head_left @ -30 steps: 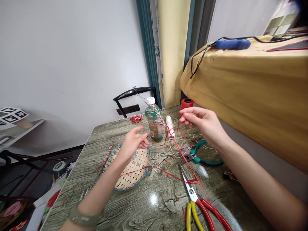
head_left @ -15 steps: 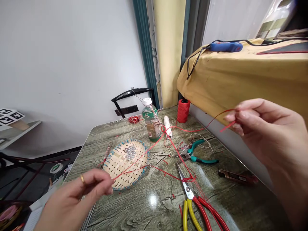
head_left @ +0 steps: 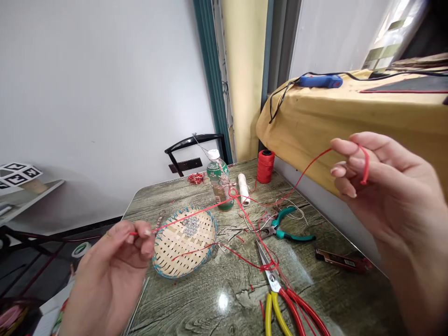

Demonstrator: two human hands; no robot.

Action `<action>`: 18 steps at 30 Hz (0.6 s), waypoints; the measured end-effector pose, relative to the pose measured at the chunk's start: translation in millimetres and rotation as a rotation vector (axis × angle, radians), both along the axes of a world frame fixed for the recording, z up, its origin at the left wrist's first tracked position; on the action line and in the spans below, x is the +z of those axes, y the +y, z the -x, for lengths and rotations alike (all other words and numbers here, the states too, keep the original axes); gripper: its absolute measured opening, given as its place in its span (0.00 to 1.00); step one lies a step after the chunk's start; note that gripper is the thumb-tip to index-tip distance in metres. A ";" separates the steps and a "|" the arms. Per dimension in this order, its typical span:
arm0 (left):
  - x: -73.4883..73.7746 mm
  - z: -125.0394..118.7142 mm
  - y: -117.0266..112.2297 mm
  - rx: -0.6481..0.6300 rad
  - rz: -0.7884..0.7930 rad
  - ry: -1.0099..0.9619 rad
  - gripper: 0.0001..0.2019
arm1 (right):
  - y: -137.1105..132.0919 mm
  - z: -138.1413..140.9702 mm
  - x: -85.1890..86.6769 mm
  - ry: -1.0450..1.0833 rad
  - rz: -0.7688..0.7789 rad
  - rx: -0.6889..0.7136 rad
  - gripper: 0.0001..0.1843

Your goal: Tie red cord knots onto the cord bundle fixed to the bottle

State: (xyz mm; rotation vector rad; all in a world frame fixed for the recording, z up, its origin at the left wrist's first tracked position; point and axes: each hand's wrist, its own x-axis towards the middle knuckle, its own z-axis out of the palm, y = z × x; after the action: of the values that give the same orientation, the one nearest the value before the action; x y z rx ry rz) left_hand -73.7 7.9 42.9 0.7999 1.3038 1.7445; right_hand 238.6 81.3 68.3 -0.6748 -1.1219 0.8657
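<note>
Wood-grain table [head_left: 217,303], left hand [head_left: 115,261] and raised right hand [head_left: 381,186] each pinching red cord [head_left: 196,213]

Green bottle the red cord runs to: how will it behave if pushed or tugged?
Likely tippy: the bottle is tall and narrow, and the taut red cord seems anchored to it. Probably light plastic, though its fill is unclear. On its side, the round body would likely roll on the smooth table.
</note>
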 end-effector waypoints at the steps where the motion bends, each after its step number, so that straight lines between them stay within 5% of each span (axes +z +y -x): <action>1: -2.4 3.9 3.5 0.024 -0.019 -0.111 0.07 | 6.7 -2.2 -2.7 0.031 0.027 -0.023 0.09; 6: -16.9 19.8 16.7 0.125 0.010 -0.467 0.11 | 33.1 -9.0 -19.1 0.155 0.134 -0.014 0.03; 18: -37.7 56.2 31.4 0.260 -0.010 -0.630 0.14 | 45.2 -4.5 -23.3 0.201 0.253 -0.004 0.02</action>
State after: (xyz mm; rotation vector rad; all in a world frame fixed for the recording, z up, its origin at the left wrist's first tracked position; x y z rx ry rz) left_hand -130.0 39.3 5.2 0.0528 0.9891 1.9840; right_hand 243.1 126.4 45.0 -0.7785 -0.8385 1.0584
